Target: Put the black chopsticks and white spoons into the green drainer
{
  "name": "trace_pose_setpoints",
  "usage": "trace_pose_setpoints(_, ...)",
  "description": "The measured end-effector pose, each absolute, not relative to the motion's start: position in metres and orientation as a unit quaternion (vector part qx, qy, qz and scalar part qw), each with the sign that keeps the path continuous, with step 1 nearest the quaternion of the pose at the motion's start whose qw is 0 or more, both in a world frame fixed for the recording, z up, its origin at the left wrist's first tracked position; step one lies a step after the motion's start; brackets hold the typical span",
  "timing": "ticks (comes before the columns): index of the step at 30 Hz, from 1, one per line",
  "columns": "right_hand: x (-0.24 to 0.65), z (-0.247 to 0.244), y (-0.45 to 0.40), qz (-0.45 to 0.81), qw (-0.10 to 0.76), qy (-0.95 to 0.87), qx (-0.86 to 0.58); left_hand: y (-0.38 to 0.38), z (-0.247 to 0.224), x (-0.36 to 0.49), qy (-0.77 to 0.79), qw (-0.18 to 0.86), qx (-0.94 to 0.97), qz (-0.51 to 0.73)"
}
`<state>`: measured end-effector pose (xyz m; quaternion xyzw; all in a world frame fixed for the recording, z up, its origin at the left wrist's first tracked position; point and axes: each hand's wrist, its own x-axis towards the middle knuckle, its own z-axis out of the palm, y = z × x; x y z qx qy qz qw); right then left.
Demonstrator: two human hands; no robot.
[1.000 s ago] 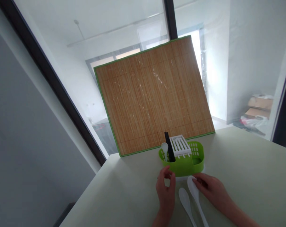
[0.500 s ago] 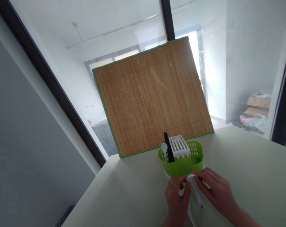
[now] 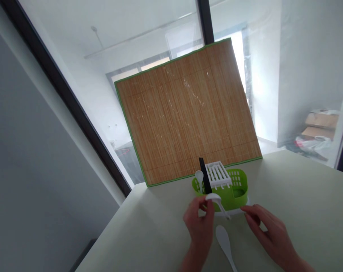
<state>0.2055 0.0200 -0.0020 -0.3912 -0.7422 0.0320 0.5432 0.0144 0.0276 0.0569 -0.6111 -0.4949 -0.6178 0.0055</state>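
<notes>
A white soup spoon (image 3: 219, 204) is pinched near its bowl by my left hand (image 3: 201, 219), its handle slanting down to the right before the green basket (image 3: 226, 198). My right hand (image 3: 269, 232) is by the basket's right front, thumb and forefinger drawn close with nothing visible between them; they overlap the rim of the white tray (image 3: 236, 212) under the basket, and contact is unclear. Between my hands a white rice paddle (image 3: 224, 241) lies on the table. The basket holds black chopsticks (image 3: 205, 175), a small white spoon (image 3: 199, 176) and a slotted white rack (image 3: 218, 173).
Behind the basket, a bamboo mat (image 3: 185, 117) with green edging leans against the glass (image 3: 149, 30). The pale table (image 3: 160, 226) ends at a slanting left edge. Beyond the glass at right are cardboard boxes (image 3: 321, 122).
My left hand has moved left and up with the soup spoon. My right hand has let go of it and shifted right. The rice paddle now shows whole on the table.
</notes>
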Motion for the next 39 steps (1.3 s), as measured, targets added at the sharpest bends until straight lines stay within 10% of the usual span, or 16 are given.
trace_pose_setpoints(7, 0.207, -0.005, 0.020, 0.032, 0.536, -0.750, -0.386, 0.085, 0.116, -0.021, -0.495, 0.026, -0.552, -0.671)
trace_pose_setpoints(26, 0.203, -0.019, 0.024, 0.033, 0.484, -0.770, -0.414, 0.148, 0.065, -0.027, -0.706, 0.018, -0.627, -0.329)
trace_pose_setpoints(39, 0.176, -0.047, 0.018, 0.108, 0.310, -0.804, -0.496, 0.113, 0.050, -0.029, -0.649, 0.017, -0.572, -0.502)
